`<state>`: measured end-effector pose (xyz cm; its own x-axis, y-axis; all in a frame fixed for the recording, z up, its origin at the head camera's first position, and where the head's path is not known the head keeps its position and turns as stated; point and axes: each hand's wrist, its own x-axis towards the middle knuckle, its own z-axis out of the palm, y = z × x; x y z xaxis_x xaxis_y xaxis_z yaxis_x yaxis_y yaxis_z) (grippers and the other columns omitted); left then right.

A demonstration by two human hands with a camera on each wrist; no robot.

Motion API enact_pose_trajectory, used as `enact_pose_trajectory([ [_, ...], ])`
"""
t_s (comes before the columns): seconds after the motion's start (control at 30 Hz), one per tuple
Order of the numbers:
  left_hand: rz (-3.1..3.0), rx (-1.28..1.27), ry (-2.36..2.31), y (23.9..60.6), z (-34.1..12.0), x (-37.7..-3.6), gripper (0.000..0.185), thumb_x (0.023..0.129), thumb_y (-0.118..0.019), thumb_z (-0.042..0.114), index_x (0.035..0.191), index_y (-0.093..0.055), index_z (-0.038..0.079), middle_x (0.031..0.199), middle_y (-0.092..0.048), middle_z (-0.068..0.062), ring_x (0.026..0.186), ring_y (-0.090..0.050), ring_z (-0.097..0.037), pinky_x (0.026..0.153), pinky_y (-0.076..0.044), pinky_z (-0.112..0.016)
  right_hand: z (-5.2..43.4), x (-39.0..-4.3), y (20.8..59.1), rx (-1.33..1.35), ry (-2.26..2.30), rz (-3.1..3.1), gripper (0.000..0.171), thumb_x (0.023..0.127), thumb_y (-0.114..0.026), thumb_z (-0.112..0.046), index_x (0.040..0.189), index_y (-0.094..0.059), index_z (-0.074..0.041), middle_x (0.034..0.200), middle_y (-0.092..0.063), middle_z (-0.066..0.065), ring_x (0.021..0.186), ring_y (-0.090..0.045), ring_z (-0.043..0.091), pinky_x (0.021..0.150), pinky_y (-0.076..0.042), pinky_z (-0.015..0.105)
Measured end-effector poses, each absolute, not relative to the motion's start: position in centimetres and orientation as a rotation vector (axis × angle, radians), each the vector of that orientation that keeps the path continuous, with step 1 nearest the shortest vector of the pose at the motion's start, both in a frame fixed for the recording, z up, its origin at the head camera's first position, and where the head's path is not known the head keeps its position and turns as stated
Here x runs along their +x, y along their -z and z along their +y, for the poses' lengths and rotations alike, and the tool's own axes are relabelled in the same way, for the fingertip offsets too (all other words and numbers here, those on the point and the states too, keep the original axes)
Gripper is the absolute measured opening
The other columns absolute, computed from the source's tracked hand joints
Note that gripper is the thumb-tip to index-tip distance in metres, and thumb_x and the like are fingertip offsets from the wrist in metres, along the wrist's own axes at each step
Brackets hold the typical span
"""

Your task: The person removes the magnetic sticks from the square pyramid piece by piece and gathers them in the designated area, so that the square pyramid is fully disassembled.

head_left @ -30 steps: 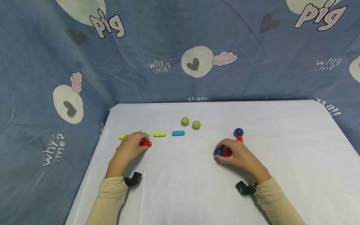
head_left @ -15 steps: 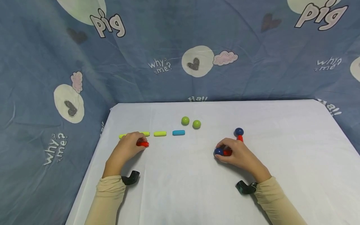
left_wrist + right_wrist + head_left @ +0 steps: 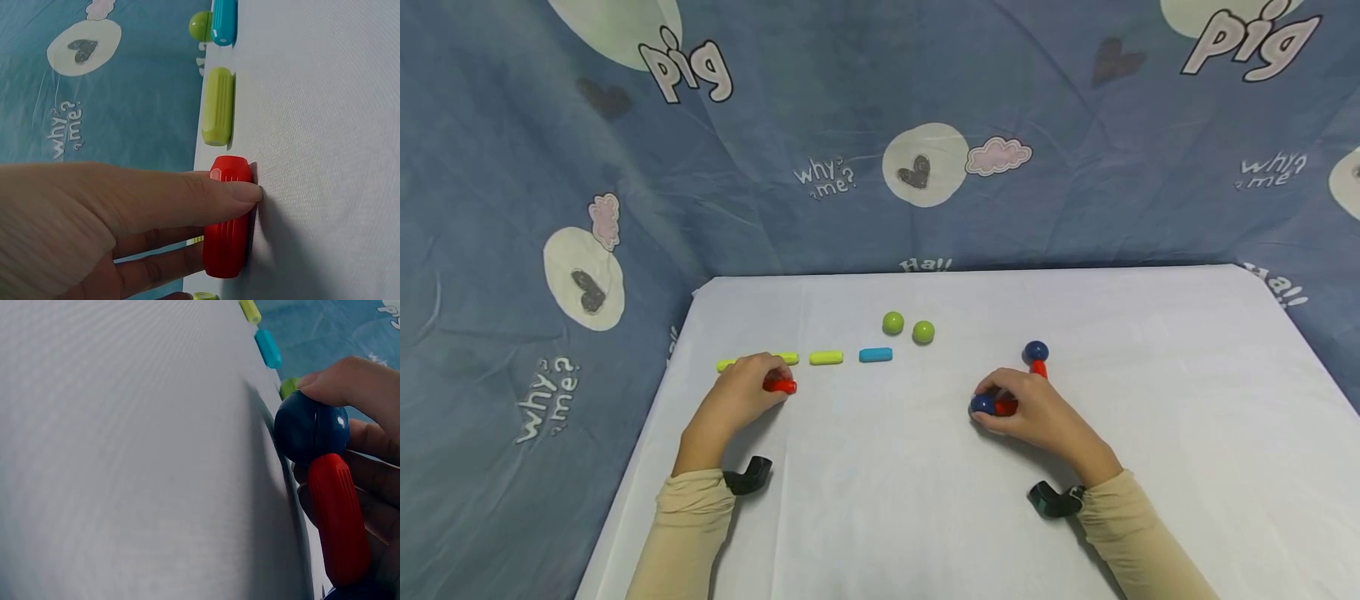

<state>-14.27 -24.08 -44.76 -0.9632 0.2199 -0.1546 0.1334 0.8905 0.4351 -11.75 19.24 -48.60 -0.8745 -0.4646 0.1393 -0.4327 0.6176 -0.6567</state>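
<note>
On the left of the white table, my left hand (image 3: 741,396) pinches a red ridged rod (image 3: 228,215), thumb across its near side and fingers behind. My right hand (image 3: 1037,412) holds a dark blue ball (image 3: 311,428) between thumb and fingers. A red rod (image 3: 340,519) joins that ball, and part of another blue ball shows at the rod's lower end in the right wrist view. Beyond the right hand, a further blue ball (image 3: 1036,352) meets a red rod (image 3: 1038,368), whose near end the hand hides.
Behind the left hand lie yellow-green rods, one of them (image 3: 826,357) fully visible, others partly covered. A light blue rod (image 3: 876,355) lies to the right, with two green balls (image 3: 892,322) farther back. A patterned blue cloth (image 3: 850,225) hangs behind the table (image 3: 880,500).
My left hand has shifted slightly left with the red rod, and a red tip once visible left of the hand is hidden. My right hand has stayed in place.
</note>
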Motion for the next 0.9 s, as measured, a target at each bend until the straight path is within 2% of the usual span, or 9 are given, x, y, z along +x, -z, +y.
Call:
enact_pose_trajectory([
  [0.3, 2.832, 0.241, -0.63, 44.6, -24.2, -14.3, 0.02, 0.086, -0.082, 0.006, 0.104, -0.074, 0.008, 0.104, -0.073, -0.01, 0.097, -0.066, -0.027, 0.091, -0.056, -0.048, 19.2, -11.6, 48.2, -0.805, 1.089, 2.805, 0.033, 0.083, -0.088, -0.022, 0.11, -0.072, -0.013, 0.101, -0.073, -0.005, 0.083, -0.066, 0.004, 0.077, -0.059, 0.024],
  [0.57, 2.827, 0.245, -0.636, 44.6, -24.3, -14.3, 0.021, 0.086, -0.082, 0.006, 0.105, -0.074, 0.008, 0.104, -0.073, -0.009, 0.097, -0.067, -0.026, 0.09, -0.056, -0.047, 20.7, -11.5, 47.2, -0.773, 1.039, 2.835, 0.04, 0.077, -0.092, -0.023, 0.111, -0.073, -0.015, 0.106, -0.076, -0.003, 0.096, -0.073, 0.013, 0.087, -0.061, 0.038],
  [0.9, 2.865, 0.267, -0.682, 44.4, -24.2, -14.1, 0.025, 0.085, -0.085, 0.011, 0.106, -0.073, 0.006, 0.104, -0.074, -0.009, 0.099, -0.07, -0.026, 0.09, -0.057, -0.046, 22.0, -12.1, 47.1, -0.779, 0.879, 2.844, 0.025, 0.077, -0.09, -0.015, 0.096, -0.075, -0.02, 0.091, -0.073, -0.01, 0.083, -0.063, 0.005, 0.079, -0.054, 0.033],
])
